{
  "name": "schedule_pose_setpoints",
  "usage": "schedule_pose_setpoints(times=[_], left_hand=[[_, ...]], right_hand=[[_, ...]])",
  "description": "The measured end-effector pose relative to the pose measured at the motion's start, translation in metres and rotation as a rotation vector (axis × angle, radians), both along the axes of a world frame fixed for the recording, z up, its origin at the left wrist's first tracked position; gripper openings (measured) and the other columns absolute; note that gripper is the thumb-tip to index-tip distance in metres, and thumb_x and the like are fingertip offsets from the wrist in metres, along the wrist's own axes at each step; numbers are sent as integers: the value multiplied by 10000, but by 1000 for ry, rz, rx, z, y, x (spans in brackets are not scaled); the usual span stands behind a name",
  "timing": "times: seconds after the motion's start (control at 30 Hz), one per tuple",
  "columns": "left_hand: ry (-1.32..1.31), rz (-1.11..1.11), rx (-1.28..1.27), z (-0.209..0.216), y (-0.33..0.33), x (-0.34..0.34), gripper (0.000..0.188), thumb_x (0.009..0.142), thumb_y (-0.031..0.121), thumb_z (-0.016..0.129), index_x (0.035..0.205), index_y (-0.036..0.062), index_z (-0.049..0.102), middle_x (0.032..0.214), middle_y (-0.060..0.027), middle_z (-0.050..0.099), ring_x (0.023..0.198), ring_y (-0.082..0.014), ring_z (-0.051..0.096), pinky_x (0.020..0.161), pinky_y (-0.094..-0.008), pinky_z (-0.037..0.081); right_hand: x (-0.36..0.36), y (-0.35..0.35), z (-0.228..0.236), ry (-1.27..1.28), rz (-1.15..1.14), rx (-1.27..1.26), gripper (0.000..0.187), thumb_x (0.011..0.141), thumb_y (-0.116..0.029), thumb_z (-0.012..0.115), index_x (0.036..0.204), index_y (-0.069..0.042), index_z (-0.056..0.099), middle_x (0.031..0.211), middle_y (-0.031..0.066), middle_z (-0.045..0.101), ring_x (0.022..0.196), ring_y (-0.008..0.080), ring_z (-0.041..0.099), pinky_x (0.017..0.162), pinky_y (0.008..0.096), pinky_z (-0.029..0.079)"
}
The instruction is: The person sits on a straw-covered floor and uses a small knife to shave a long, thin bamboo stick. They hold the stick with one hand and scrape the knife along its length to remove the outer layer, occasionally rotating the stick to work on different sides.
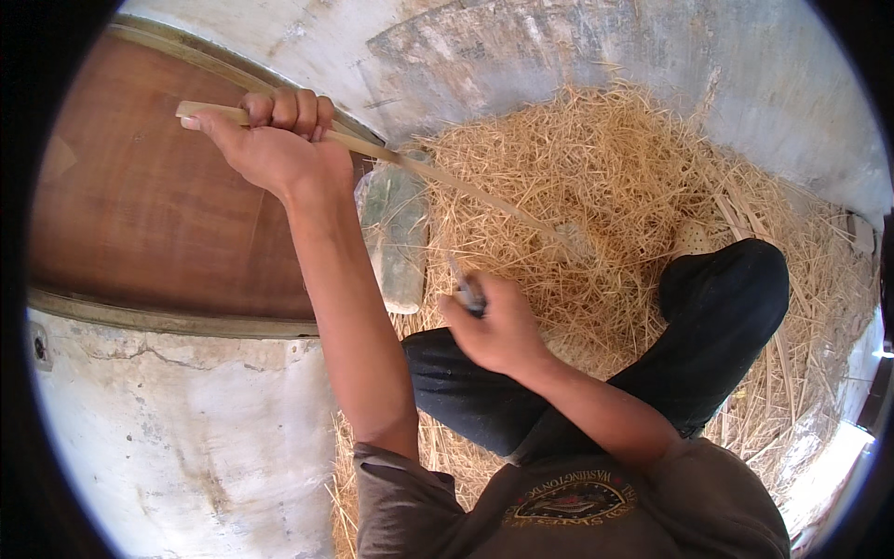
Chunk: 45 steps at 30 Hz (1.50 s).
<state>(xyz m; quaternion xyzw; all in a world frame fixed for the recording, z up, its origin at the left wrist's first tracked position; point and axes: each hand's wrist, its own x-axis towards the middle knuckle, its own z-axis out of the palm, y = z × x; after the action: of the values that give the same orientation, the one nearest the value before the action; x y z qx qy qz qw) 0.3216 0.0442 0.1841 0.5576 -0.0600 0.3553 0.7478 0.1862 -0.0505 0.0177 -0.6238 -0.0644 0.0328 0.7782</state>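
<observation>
A long, flat, pale strip (463, 185), bamboo by its look, slants from the upper left down toward the heap of shavings. My left hand (284, 149) is raised before the brown door and wraps round the strip near its upper end. The strip's lower end blurs into the shavings. Lower down, above my bent leg, my right hand (498, 326) is closed round the dark handle of a knife (472, 296). Its thin blade points up and is smeared by motion. A gap separates the blade from the strip.
Straw-like shavings (559, 149) cover the floor ahead and to the right. A grey stone slab (396, 238) lies beside the brown wooden door (177, 186). Worn whitish walls (596, 47) enclose the space. Several longer strips (745, 210) rest at the right, near my shoe (692, 239).
</observation>
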Motion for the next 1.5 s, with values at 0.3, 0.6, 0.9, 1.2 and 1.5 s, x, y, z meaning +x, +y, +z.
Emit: schedule_pose_setpoints(times=[0.3,0.6,0.9,1.2,1.5], left_hand=[[-9,25,-83,-1,3,2,643,886,737,258,629,154,172,529,26,126,495,-131,97,456,-277,146],[-20,-237,-44,-4,8,1,604,910,701,251,628,170,193,520,35,116,478,-117,75,416,-261,116],[-23,-441,-32,3,-4,4,630,892,724,270,601,178,151,512,43,91,472,-116,53,422,-264,111],[-37,-393,-29,3,2,11,619,906,693,315,603,158,242,517,28,154,479,-114,125,451,-270,179],[-42,-276,-61,-38,0,16,510,920,579,462,708,117,413,602,23,327,496,-100,280,501,-250,275]], right_hand=[[16,25,-79,419,74,-24,190,807,-105,562,682,22,497,456,40,391,444,104,408,428,339,319],[14,26,-121,338,-29,-76,184,768,-139,598,745,40,563,552,144,512,503,202,495,519,372,405],[13,20,-120,-139,-361,-200,190,806,-142,573,686,-1,526,536,71,495,465,155,505,453,334,378],[9,-42,-163,599,-20,90,117,831,-92,573,767,-43,487,541,9,469,389,99,429,347,270,317],[-12,-32,-87,514,150,78,153,788,-123,589,703,-18,517,546,26,500,472,108,483,444,299,364]])
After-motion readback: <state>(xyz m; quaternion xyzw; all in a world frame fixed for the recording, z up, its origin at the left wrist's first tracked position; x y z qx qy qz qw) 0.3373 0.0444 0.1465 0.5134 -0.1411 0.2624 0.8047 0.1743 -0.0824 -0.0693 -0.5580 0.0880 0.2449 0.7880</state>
